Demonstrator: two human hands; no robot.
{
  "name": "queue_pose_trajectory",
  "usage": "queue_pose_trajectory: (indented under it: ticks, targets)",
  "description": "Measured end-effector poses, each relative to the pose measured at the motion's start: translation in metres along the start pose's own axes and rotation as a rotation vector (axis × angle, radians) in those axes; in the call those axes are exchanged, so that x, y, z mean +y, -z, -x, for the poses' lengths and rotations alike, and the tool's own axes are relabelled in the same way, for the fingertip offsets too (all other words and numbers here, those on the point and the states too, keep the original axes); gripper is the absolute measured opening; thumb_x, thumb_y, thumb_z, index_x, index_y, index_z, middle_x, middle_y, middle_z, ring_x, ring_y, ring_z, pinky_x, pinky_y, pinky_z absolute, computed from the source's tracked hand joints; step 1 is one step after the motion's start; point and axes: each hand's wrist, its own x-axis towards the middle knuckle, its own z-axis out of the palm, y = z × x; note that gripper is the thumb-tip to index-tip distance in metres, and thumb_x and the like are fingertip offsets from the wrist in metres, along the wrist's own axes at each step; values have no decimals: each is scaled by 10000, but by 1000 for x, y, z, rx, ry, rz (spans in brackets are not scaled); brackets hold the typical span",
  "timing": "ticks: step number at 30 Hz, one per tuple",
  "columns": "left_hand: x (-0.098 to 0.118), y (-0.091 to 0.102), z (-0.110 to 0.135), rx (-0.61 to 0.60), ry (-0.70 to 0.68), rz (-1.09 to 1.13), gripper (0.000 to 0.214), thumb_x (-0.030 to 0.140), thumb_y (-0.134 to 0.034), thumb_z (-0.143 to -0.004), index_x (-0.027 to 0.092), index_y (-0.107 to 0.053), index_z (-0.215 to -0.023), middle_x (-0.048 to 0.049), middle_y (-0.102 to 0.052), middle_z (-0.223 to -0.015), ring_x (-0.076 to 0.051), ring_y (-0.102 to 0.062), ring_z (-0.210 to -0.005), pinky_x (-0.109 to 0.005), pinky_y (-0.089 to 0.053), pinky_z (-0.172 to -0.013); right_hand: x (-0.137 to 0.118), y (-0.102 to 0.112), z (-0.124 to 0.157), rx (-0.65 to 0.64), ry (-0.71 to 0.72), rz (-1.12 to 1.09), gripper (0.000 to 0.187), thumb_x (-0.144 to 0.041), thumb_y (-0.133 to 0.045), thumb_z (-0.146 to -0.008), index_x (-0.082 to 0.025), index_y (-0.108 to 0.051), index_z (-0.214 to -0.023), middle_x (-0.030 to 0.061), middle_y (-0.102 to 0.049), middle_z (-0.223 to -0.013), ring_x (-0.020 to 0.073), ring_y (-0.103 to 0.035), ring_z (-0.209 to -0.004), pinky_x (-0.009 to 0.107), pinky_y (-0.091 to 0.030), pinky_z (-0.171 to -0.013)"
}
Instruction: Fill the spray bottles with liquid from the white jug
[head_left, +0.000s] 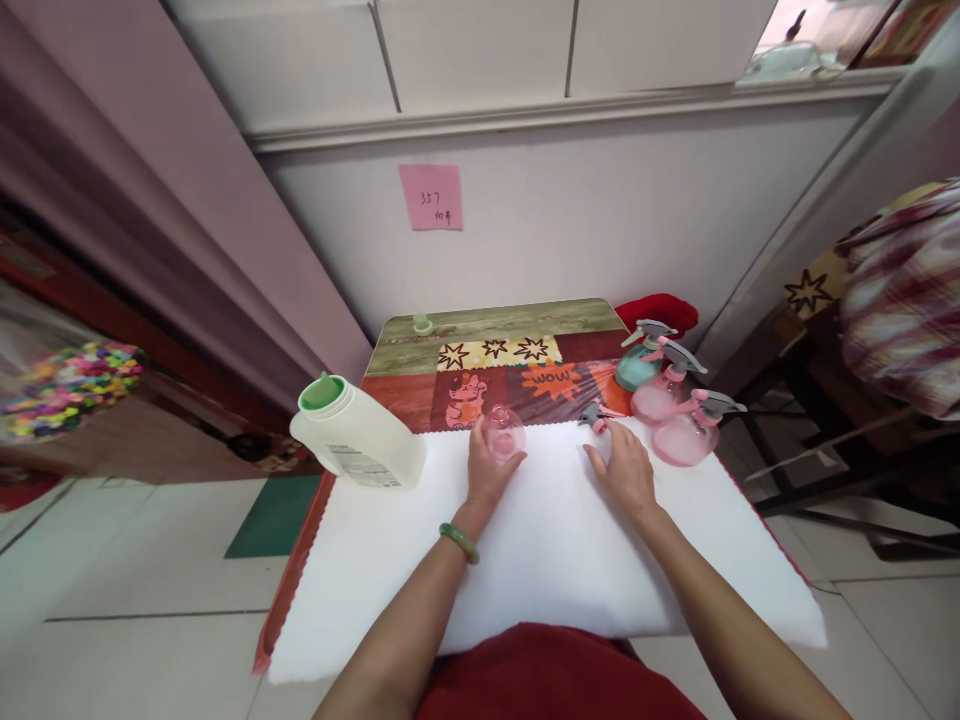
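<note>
My left hand (489, 468), with a green bangle at the wrist, is wrapped round a clear pink spray bottle body (503, 434) whose neck has no top on it. Over to the right, my right hand (624, 462) is at a grey and pink spray head (598, 417) lying on the white cloth. Its fingers are apart, and I cannot tell how firmly they touch the spray head. Beyond that hand stand a teal spray bottle (636, 370) and two pink spray bottles (658, 396), (685, 437), all with spray heads on.
A large white jug (367, 440) with a green opening stands at the table's left. Its green cap (423, 324) sits at the back. White cloth (547, 550) covers the front of the table. A pink note (432, 197) hangs on the wall; a red stool (679, 312) is behind.
</note>
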Motion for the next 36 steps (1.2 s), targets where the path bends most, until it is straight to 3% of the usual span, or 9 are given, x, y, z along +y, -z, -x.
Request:
queue_pose_trajectory:
  ticks: [6, 10, 13, 17, 21, 24, 26, 30, 36]
  targets:
    - [7, -6, 3, -80, -5, -13, 1163, 371, -1003, -556, 201, -378, -1523, -259, -482, -1568, -459, -451, -1483, -619, -329, -1226, -32, -5, 12, 16, 79, -71, 563, -474, -541, -992, -141, -535, -1446, 221, -661, -1399, 379, -608, -1311, 571, -501, -1096]
    - [23, 18, 25, -63, -59, -36, 1131, 418, -999, -568, 185, -412, -1506, -259, -477, -1578, -437, -441, -1497, -578, -337, -1239, -57, 0, 26, 97, 179, -151, 585, -441, -560, -1018, -176, -469, -1532, 193, -648, -1448, 357, -610, -1349, 577, -498, -1135]
    - [34, 62, 54, 49, -73, -72, 772, 420, -873, -769, 229, -503, -1419, -192, -590, -1457, -369, -551, -1401, -532, -400, -1199, -73, 5, 50, 141, 263, -219, 613, -356, -607, -1012, -232, -422, -1583, 166, -639, -1473, 344, -617, -1363, 574, -508, -1151]
    - [29, 151, 72, 396, 0, -145, 451, 422, -755, -901, 244, -551, -1261, -135, -627, -1239, -325, -601, -1258, -525, -424, -1152, -86, 6, 89, 43, 379, -348, 605, -258, -630, -994, -283, -453, -1572, 136, -689, -1413, 333, -681, -1289, 562, -585, -1081]
    - [7, 244, 42, 700, 76, -167, 457, 461, -683, -952, 217, -516, -1301, -123, -609, -1257, -287, -604, -1223, -523, -437, -1141, -92, 0, 109, -70, 384, -473, 481, -244, -629, -989, -295, -585, -1465, 104, -757, -1299, 303, -760, -1133, 502, -663, -955]
    - [-8, 282, 7, 671, 131, -146, 392, 406, -683, -983, 191, -614, -1304, -120, -654, -1302, -275, -648, -1184, -519, -525, -1056, -92, -5, 111, -149, 341, -521, 369, -287, -619, -995, -289, -667, -1361, 85, -791, -1193, 266, -795, -978, 445, -688, -879]
    - [-14, 286, -13, 573, 165, -112, 414, 391, -692, -989, 191, -634, -1347, -122, -652, -1364, -280, -677, -1152, -509, -590, -959, -91, -8, 109, -175, 305, -535, 308, -324, -602, -1000, -274, -706, -1286, 82, -802, -1120, 248, -801, -885, 410, -694, -819]
    - [-18, 266, -39, 386, 217, -55, 422, 389, -692, -990, 192, -630, -1358, -123, -653, -1367, -277, -685, -1138, -501, -602, -939, -88, -12, 107, -208, 224, -542, 271, -373, -562, -1012, -247, -730, -1183, 90, -805, -1030, 245, -795, -814, 387, -685, -761]
    - [-2, 254, -36, 387, 192, -210, 422, 394, -692, -990, 191, -633, -1355, -120, -652, -1368, -282, -683, -1142, -502, -601, -942, -83, -16, 109, -210, 197, -546, 250, -429, -580, -1002, -263, -737, -1103, 80, -813, -999, 259, -794, -812, 394, -679, -739]
